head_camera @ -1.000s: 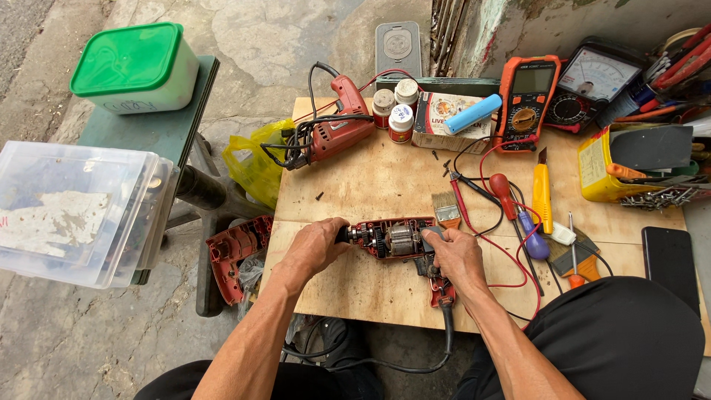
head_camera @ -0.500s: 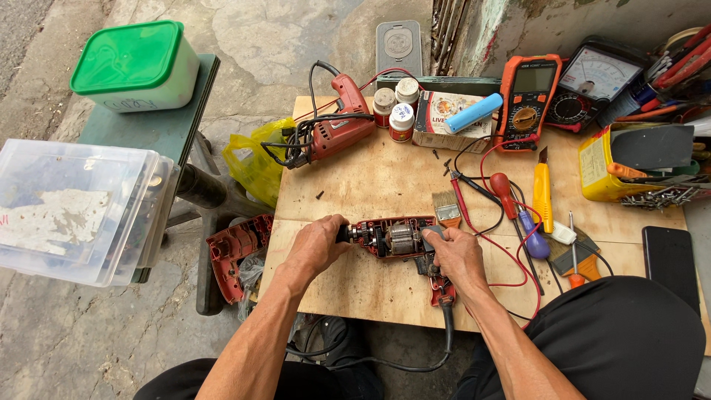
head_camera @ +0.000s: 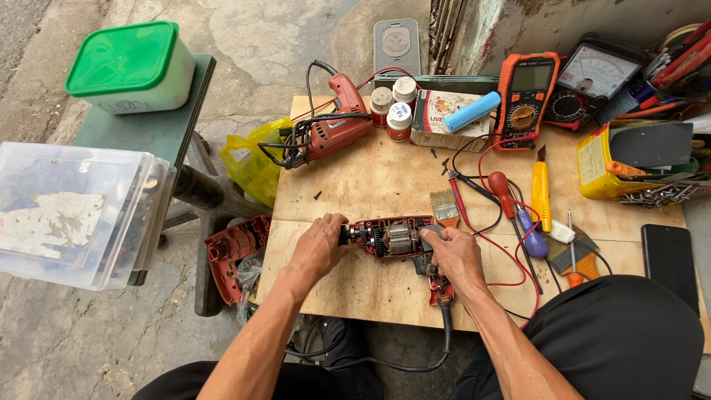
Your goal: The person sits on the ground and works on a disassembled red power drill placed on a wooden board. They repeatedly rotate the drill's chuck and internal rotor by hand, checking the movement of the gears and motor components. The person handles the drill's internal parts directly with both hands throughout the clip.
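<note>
An opened red electric drill (head_camera: pixel 396 241) lies on the wooden board (head_camera: pixel 385 178) with its motor and gears exposed. My left hand (head_camera: pixel 320 247) grips the chuck end on the left. My right hand (head_camera: pixel 455 255) holds the rear body and handle on the right, fingers over the casing. The drill's black cord (head_camera: pixel 444 337) hangs off the board's near edge. A small paintbrush (head_camera: pixel 444 208) lies just beyond the drill.
A second red drill (head_camera: pixel 335 132) lies at the far left of the board. Small jars (head_camera: pixel 392 110), an orange multimeter (head_camera: pixel 524 96), screwdrivers (head_camera: pixel 518 215) and a yellow utility knife (head_camera: pixel 541 189) lie on the right. A red casing half (head_camera: pixel 235 248) sits left of the board, beside plastic boxes (head_camera: pixel 70 211).
</note>
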